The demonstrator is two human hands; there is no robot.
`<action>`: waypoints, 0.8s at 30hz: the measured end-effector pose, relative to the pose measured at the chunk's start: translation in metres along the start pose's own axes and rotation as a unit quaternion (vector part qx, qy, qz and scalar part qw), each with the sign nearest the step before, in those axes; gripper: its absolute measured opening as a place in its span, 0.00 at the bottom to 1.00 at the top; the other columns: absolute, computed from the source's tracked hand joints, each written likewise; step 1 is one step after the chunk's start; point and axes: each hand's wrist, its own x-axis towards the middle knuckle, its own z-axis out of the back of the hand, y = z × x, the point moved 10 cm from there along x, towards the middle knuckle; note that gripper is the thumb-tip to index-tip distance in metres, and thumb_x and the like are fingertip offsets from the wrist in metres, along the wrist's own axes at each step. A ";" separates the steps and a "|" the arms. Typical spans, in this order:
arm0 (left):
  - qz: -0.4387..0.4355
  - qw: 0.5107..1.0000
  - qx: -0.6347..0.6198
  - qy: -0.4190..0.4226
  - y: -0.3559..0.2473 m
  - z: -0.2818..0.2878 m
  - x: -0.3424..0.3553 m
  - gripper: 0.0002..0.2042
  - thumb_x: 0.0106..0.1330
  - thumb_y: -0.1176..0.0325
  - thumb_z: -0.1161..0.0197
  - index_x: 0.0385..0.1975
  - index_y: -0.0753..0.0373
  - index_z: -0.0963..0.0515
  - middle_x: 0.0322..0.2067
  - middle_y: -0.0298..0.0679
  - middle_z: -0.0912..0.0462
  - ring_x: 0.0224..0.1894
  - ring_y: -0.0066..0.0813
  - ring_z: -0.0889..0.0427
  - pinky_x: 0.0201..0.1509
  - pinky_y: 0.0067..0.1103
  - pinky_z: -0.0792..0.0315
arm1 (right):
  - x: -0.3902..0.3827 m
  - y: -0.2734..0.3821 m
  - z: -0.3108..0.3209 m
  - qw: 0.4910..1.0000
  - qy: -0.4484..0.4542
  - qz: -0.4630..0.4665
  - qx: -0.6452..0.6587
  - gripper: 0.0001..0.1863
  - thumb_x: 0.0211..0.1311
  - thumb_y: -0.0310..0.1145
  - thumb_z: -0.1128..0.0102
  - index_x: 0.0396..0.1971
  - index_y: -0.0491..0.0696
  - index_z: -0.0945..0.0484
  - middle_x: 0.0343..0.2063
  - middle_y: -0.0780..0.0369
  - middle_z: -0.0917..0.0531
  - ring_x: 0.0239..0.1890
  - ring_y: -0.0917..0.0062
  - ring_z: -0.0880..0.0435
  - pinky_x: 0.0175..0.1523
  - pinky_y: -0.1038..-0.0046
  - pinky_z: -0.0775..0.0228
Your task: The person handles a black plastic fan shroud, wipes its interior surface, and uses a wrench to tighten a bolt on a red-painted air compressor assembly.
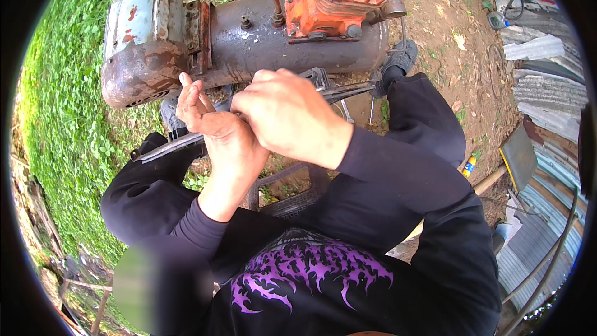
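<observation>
My left hand (217, 126) is raised with its palm partly turned up and its fingers stretched out and slightly bent. Across its thumb side lies my right hand (292, 115), closed, the knuckles facing away from me. Whatever the right fingers grip is hidden behind the hands. A long, narrow metal bar (169, 148) passes behind both hands, from over my left knee toward my right foot. Just beyond is an air compressor with a dark, worn tank (249, 50), an orange finned pump head (329, 3) and a rusty grey motor (146, 31).
A dark slotted crate or stool (292, 202) stands between my legs. Corrugated metal sheets (550, 90) lie at the right, near a wooden-handled tool (491, 180) and a small yellow bottle (469, 166). Grass (68, 130) covers the left side; bare soil (448, 43) lies beyond my right foot.
</observation>
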 end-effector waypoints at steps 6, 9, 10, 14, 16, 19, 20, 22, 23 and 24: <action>0.006 1.000 0.009 0.013 -0.001 0.000 0.002 0.56 0.52 0.82 0.26 0.73 0.70 0.66 0.66 0.59 0.47 0.77 0.73 0.48 0.82 0.61 0.53 | 0.004 0.001 0.032 0.990 -0.061 -0.039 0.122 0.03 0.64 0.30 0.35 0.33 0.47 0.16 0.32 0.59 0.11 0.41 0.63 0.11 0.47 0.60 0.19; 0.002 1.000 -0.004 0.028 -0.004 0.000 0.002 0.55 0.44 0.75 0.14 0.70 0.73 0.49 0.63 0.59 0.41 0.72 0.72 0.41 0.80 0.65 0.49 | -0.006 -0.014 0.080 0.951 -0.142 -0.082 0.261 0.02 0.68 0.22 0.36 0.35 0.45 0.18 0.37 0.60 0.10 0.42 0.70 0.08 0.49 0.67 0.17; 0.008 0.998 -0.005 0.059 -0.012 0.001 0.011 0.54 0.43 0.73 0.12 0.69 0.73 0.44 0.63 0.59 0.40 0.72 0.70 0.40 0.79 0.66 0.48 | -0.015 -0.026 0.099 0.933 -0.178 -0.092 0.300 0.04 0.70 0.18 0.38 0.36 0.43 0.19 0.40 0.59 0.09 0.44 0.73 0.08 0.51 0.70 0.16; 0.061 0.982 0.045 0.175 -0.011 -0.015 0.006 0.20 0.54 0.64 0.15 0.45 0.61 0.13 0.57 0.51 0.24 0.72 0.62 0.32 0.79 0.55 0.39 | -0.052 -0.081 0.139 0.899 -0.203 -0.119 0.370 0.05 0.78 0.17 0.44 0.48 0.39 0.25 0.42 0.52 0.10 0.47 0.68 0.09 0.59 0.67 0.16; 0.072 0.983 0.053 0.162 -0.010 -0.014 0.007 0.12 0.55 0.62 0.16 0.35 0.56 0.10 0.55 0.48 0.21 0.70 0.59 0.26 0.74 0.52 0.31 | -0.069 -0.098 0.138 0.900 -0.190 -0.139 0.367 0.05 0.78 0.19 0.44 0.49 0.42 0.26 0.45 0.50 0.10 0.51 0.64 0.09 0.60 0.64 0.16; 0.069 0.984 0.040 0.159 -0.006 -0.015 0.008 0.13 0.54 0.63 0.15 0.36 0.57 0.10 0.51 0.45 0.18 0.69 0.59 0.24 0.72 0.51 0.30 | -0.087 -0.113 0.127 0.881 -0.184 -0.173 0.400 0.06 0.79 0.19 0.44 0.49 0.42 0.28 0.45 0.49 0.10 0.53 0.63 0.09 0.61 0.63 0.16; 0.066 0.984 0.047 0.156 -0.007 -0.016 0.009 0.13 0.53 0.63 0.15 0.36 0.57 0.10 0.50 0.44 0.18 0.69 0.59 0.24 0.72 0.51 0.30 | -0.090 -0.115 0.125 0.878 -0.182 -0.172 0.407 0.06 0.79 0.19 0.44 0.49 0.42 0.28 0.46 0.49 0.10 0.53 0.62 0.09 0.62 0.62 0.16; 0.064 0.985 0.052 0.151 -0.007 -0.017 0.011 0.13 0.53 0.64 0.15 0.36 0.58 0.10 0.49 0.43 0.17 0.69 0.59 0.23 0.72 0.51 0.29 | -0.097 -0.120 0.123 0.874 -0.179 -0.166 0.421 0.05 0.80 0.19 0.45 0.48 0.43 0.28 0.46 0.48 0.10 0.53 0.61 0.09 0.62 0.60 0.16; 0.065 0.985 0.051 0.149 -0.007 -0.018 0.012 0.13 0.53 0.64 0.15 0.36 0.58 0.10 0.49 0.43 0.17 0.69 0.59 0.23 0.72 0.51 0.29 | -0.100 -0.123 0.125 0.869 -0.184 -0.164 0.428 0.05 0.80 0.19 0.44 0.48 0.43 0.29 0.46 0.48 0.10 0.53 0.61 0.09 0.62 0.60 0.15; 0.066 0.986 0.050 0.148 -0.006 -0.018 0.012 0.13 0.53 0.65 0.15 0.36 0.58 0.10 0.49 0.43 0.17 0.69 0.59 0.23 0.72 0.51 0.29 | -0.103 -0.127 0.127 0.865 -0.189 -0.162 0.436 0.05 0.80 0.20 0.44 0.48 0.43 0.29 0.47 0.47 0.10 0.54 0.60 0.09 0.62 0.59 0.15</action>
